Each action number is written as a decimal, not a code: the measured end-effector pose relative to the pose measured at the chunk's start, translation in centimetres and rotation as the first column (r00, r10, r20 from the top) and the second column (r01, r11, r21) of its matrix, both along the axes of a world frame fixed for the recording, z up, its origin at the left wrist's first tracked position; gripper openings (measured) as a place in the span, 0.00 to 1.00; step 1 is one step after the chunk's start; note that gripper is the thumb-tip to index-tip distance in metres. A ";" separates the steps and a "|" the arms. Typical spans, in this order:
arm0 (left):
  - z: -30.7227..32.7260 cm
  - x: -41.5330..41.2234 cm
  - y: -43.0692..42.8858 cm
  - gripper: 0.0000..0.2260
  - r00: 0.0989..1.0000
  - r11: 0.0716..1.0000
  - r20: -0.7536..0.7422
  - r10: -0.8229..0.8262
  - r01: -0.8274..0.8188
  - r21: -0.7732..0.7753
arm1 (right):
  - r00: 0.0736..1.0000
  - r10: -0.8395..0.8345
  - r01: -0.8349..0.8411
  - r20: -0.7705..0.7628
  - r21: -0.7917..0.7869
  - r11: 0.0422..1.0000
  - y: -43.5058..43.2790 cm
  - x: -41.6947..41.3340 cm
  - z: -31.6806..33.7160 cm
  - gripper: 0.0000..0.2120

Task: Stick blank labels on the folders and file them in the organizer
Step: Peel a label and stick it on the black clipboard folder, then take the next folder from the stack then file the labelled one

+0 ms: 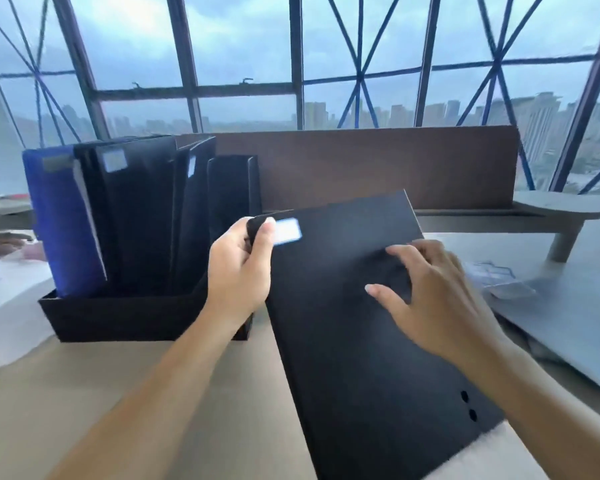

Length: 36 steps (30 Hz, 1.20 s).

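Far left, white paper sheets (11, 317) lie on the tabletop (118, 393). Next, the black organizer (118, 320) holds a blue folder (61, 230) and two labelled black folders (136, 216) upright, right beside the left hand. Left hand (238, 271) grip pinches the near-left corner of the black folder (354, 323), thumb just beside its white label (286, 231). That folder lies tilted over the tabletop. Right hand (437, 299) rests on its cover, fingers spread. Beyond it, a label sheet (496, 275) and a grey laptop (575, 323).
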<state>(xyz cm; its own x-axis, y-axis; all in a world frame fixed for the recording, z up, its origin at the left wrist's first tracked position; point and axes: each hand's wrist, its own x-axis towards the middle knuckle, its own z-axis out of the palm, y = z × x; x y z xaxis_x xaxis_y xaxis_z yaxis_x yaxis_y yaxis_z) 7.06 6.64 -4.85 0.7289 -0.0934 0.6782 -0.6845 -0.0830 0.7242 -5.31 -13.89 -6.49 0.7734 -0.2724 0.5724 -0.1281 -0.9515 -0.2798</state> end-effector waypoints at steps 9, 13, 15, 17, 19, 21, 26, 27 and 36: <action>1.9 -0.7 2.0 0.11 0.995 0.999 0.092 0.042 -0.039 -0.033 | 0.958 0.128 -0.034 -0.258 0.339 0.940 0.6 1.2 -3.0 0.51; 1.7 -2.9 2.3 0.09 0.956 0.957 -0.047 -0.289 0.288 -0.043 | 0.986 0.119 -0.044 -0.114 0.515 0.856 0.3 1.2 -2.7 0.55; 0.6 -3.9 2.1 0.13 0.900 0.911 -0.170 -0.402 0.412 0.028 | 0.993 0.102 -0.052 -0.062 0.546 0.836 0.0 1.1 -2.9 0.54; 0.1 -4.0 1.7 0.11 0.909 0.909 -0.192 -0.370 0.397 0.124 | 0.993 0.106 -0.058 -0.054 0.559 0.827 -0.2 1.0 -3.1 0.55; 0.2 -3.6 1.5 0.10 0.928 0.927 -0.173 -0.329 0.353 0.130 | 0.994 0.100 -0.058 -0.044 0.561 0.826 -0.4 1.2 -3.2 0.53; 0.9 -3.3 1.2 0.10 0.937 0.939 -0.152 -0.313 0.329 0.097 | 0.997 0.079 -0.062 -0.012 0.514 0.855 -0.4 1.4 -3.2 0.50; 3.7 -3.4 1.5 0.09 0.978 0.978 -0.027 -0.206 0.205 -0.023 | 0.992 0.120 -0.106 -0.030 0.300 0.948 1.2 1.7 -1.3 0.39; 4.7 -3.4 1.9 0.09 0.986 0.986 0.020 -0.166 0.167 -0.028 | 0.990 0.128 -0.106 -0.062 0.278 0.955 1.9 2.1 -0.4 0.38; 8.5 -1.4 9.6 0.04 0.935 0.960 0.231 0.269 -0.242 -0.139 | 0.877 0.478 -0.424 -0.050 0.389 0.818 12.0 10.6 9.6 0.43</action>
